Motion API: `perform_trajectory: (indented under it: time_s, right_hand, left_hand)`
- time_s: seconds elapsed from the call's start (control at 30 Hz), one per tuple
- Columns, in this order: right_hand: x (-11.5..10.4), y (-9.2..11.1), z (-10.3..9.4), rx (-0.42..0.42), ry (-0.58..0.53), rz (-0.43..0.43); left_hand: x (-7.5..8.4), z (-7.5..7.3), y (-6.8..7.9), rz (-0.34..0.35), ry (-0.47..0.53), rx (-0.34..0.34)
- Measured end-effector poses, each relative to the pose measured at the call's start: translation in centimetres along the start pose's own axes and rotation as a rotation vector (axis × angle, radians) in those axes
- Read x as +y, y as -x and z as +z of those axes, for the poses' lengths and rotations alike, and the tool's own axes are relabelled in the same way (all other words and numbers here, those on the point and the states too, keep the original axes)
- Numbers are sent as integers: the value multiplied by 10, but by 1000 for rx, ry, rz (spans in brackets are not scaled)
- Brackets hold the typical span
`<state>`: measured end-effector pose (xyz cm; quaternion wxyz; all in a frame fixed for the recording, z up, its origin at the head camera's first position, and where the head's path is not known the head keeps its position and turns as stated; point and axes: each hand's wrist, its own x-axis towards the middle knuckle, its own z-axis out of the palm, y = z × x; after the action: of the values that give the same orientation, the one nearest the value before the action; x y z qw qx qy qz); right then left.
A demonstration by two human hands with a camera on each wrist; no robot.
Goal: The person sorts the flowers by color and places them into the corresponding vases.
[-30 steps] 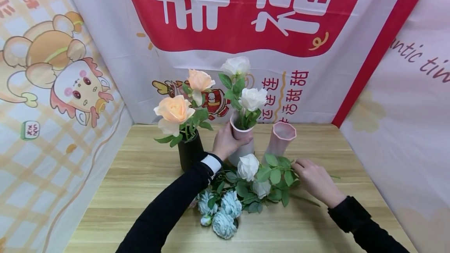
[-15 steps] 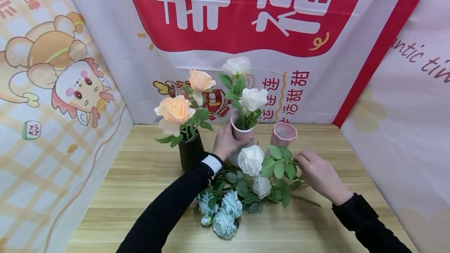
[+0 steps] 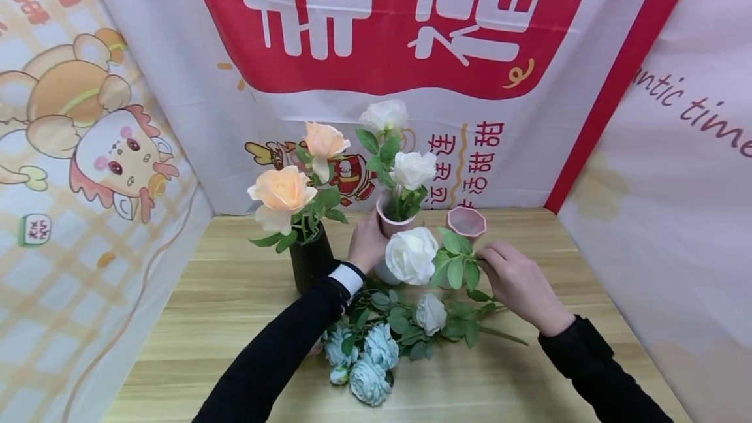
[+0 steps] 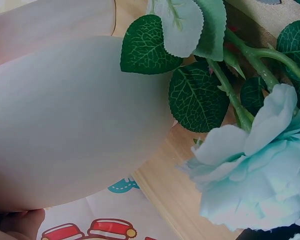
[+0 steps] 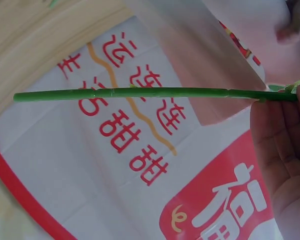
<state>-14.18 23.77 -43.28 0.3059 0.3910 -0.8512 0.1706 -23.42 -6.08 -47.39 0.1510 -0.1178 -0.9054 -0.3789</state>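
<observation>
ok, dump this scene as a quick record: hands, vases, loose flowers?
left hand: left hand grips the pale vase
right hand: right hand pinches the single white rose by its green stem
stem end: free, outside any vase
pale vase: holds two white roses
black vase: holds two peach roses, left of pale vase in head view
pink faceted vase: right of pale vase, partly hidden by leaves
loose on table: light blue flowers, another white rose

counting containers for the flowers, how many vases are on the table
3: the black vase at left, the pale vase gripped by the left hand, and the pink octagonal-rimmed vase at right.
</observation>
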Motion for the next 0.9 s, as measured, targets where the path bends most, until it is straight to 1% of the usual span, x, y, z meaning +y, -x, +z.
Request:
perform_trajectory:
  time_s: [0.1,0.2,0.3,0.4,0.5,0.6,0.7,0.8,0.9]
  right_hand:
    - [-1,-4,-3,33,-43,10]
    - [-4,-11,-5,50,-96,19]
    - [-7,-18,-7,67,-142,22]
    - [-10,-26,-10,95,-185,33]
    - [-14,-37,-12,127,-241,55]
    - [-18,-48,-14,163,-286,80]
    - [-22,-56,-15,202,-313,86]
    - [-27,-62,-16,234,-335,100]
    - [-31,-65,-15,252,-374,135]
  left_hand:
    - [0,2,0,9,19,5]
    - [-3,4,2,-12,26,21]
    - [-5,4,3,-32,44,17]
    - [-5,5,1,-25,77,7]
    - [-4,4,0,-25,100,14]
    - [-2,3,-1,-30,103,23]
    - [-1,3,-1,-37,101,21]
    - [-1,3,0,-53,97,14]
    - [0,3,0,-67,95,4]
